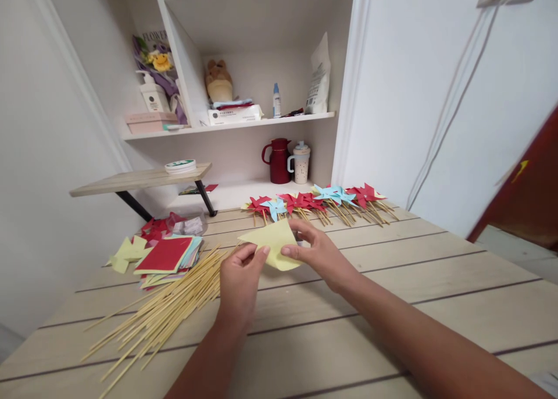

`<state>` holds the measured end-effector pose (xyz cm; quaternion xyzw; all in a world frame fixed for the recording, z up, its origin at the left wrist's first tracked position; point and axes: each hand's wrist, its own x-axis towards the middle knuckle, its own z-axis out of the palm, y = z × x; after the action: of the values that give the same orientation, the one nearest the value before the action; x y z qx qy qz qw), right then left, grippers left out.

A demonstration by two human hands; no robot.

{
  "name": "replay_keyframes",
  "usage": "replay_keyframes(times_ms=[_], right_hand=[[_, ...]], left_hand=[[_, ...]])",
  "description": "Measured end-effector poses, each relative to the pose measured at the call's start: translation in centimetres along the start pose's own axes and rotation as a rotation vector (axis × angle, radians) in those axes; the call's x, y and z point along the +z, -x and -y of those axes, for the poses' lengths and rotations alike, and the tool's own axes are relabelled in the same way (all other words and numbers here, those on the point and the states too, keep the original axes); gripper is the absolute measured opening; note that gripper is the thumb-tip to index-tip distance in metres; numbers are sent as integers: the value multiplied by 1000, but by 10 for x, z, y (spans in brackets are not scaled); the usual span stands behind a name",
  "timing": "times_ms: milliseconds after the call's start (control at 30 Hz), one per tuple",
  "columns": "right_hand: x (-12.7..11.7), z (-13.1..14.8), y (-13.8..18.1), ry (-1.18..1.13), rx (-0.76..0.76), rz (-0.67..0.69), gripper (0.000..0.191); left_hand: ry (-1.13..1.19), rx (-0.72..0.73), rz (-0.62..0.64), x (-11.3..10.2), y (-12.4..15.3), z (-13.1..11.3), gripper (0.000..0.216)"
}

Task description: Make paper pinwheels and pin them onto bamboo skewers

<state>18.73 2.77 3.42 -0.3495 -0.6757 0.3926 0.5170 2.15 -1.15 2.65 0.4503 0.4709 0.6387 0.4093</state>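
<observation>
Between my two hands, above the wooden table, is a pale yellow sheet of paper [276, 242]. My left hand [242, 271] pinches its lower left edge, thumb on top. My right hand [316, 250] grips the right side, with the thumb in front and the fingers curled behind, partly hidden. Left of my left hand lies a spread bundle of thin wooden sticks [174, 306]. Beyond it sits a stack of coloured paper squares [163, 255], a red one uppermost. Finished paper pinwheels [300, 202] on sticks, red, light blue and yellow, lie in a row behind my hands.
A yellow folded pinwheel shape [128, 253] and red ones [157, 229] lie at the far left, beside a clear container [192, 223] of small white pieces. A raised wooden stand [143, 179] is behind them. A red jug [279, 161] and a cup [300, 163] occupy the shelf.
</observation>
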Motion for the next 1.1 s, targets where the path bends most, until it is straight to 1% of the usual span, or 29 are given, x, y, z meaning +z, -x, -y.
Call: replay_keyframes(times_ms=[67, 100, 200, 400, 567, 667, 800, 933, 1000, 1100], right_hand=[[0, 0, 0, -118, 71, 109, 38], [1, 1, 1, -156, 98, 138, 34], [4, 2, 3, -217, 137, 166, 26], [6, 4, 4, -301, 196, 176, 32], [9, 1, 4, -241, 223, 127, 38], [10, 0, 4, -214, 253, 96, 38], [11, 1, 4, -241, 273, 85, 35], [11, 1, 4, -341, 311, 119, 33], [10, 0, 4, -321, 260, 95, 33], [8, -3, 3, -248, 135, -8, 36]], left_hand=[[-49, 26, 7, 0, 0, 0, 18], [-71, 38, 4, 1, 0, 0, 18], [-112, 57, -10, 1, 1, 0, 18], [-153, 103, -26, 2, 1, 0, 17], [-233, 172, -38, 2, 1, 4, 16], [-253, 179, -28, 2, 1, 6, 17], [-212, 128, -33, 4, 1, 4, 18], [-83, -3, -30, 6, 1, 3, 22], [6, -84, -46, 5, 0, 3, 25], [145, -165, -85, 3, -1, 6, 30]])
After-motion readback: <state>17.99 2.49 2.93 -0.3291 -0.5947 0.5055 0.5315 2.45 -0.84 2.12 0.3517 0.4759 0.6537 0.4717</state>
